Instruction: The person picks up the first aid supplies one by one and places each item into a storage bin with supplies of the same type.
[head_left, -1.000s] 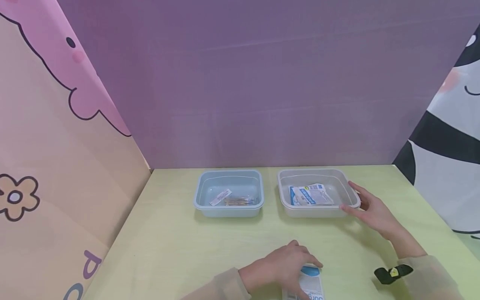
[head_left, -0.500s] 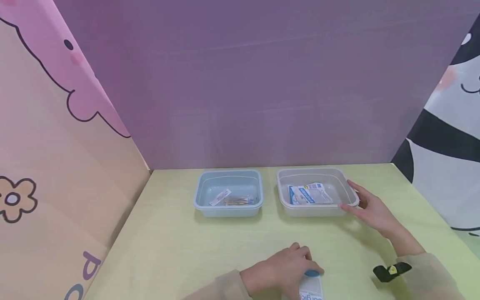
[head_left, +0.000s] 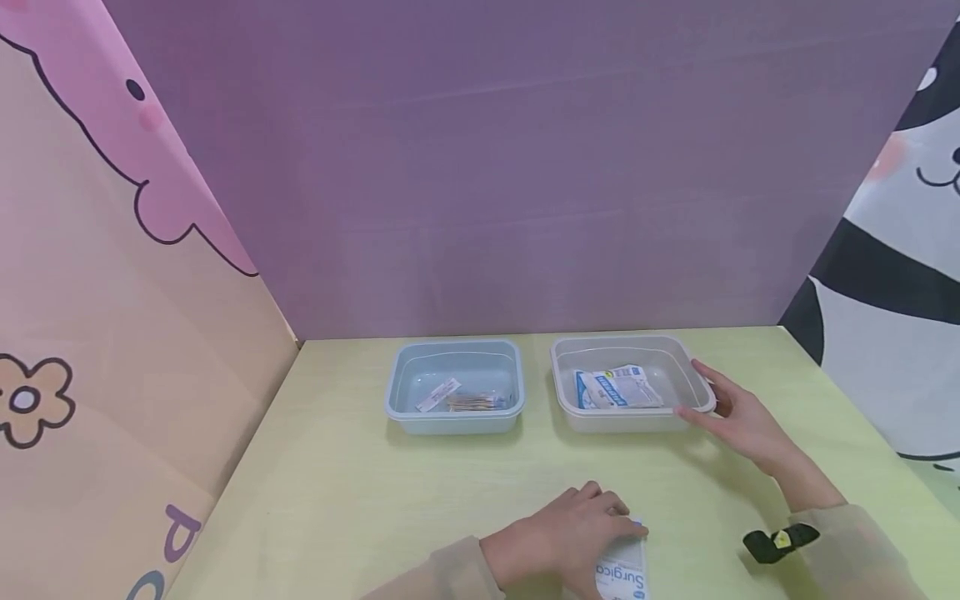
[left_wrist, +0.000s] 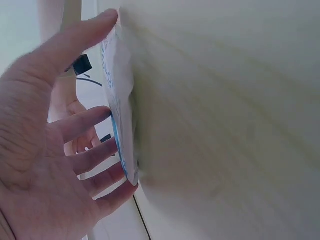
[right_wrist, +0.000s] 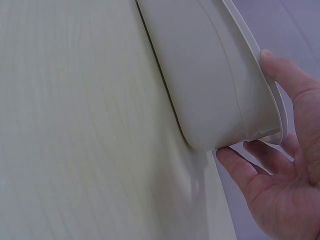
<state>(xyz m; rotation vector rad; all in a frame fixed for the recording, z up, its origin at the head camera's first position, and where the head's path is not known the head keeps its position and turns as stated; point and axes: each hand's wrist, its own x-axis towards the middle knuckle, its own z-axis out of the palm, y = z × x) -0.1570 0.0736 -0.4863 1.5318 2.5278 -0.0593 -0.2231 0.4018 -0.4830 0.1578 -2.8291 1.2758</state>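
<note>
My left hand (head_left: 573, 533) grips a flat white-and-blue packet printed "Surgica…" (head_left: 621, 577) near the front of the table, with part of it hidden beneath the hand. In the left wrist view, thumb and fingertips sit at opposite edges of this packet (left_wrist: 120, 85), close to the tabletop. At the back right, my right hand (head_left: 742, 422) holds the near right corner of a light grey plastic box (head_left: 630, 423). The right wrist view has the thumb on the rim of the box (right_wrist: 215, 75) and fingers against its underside. A white-and-blue packet (head_left: 618, 388) lies inside that box.
Left of the grey box stands a light blue box (head_left: 455, 427), holding a bundle of cotton swabs (head_left: 477, 402) and a small white packet (head_left: 438, 395). A purple panel (head_left: 525, 167) rises behind the pale yellow table (head_left: 337, 500), with printed panels at both sides.
The packet under my left hand has shifted away from me; its blue patch is now covered and more lettering shows. My right hand keeps its hold on the grey box.
</note>
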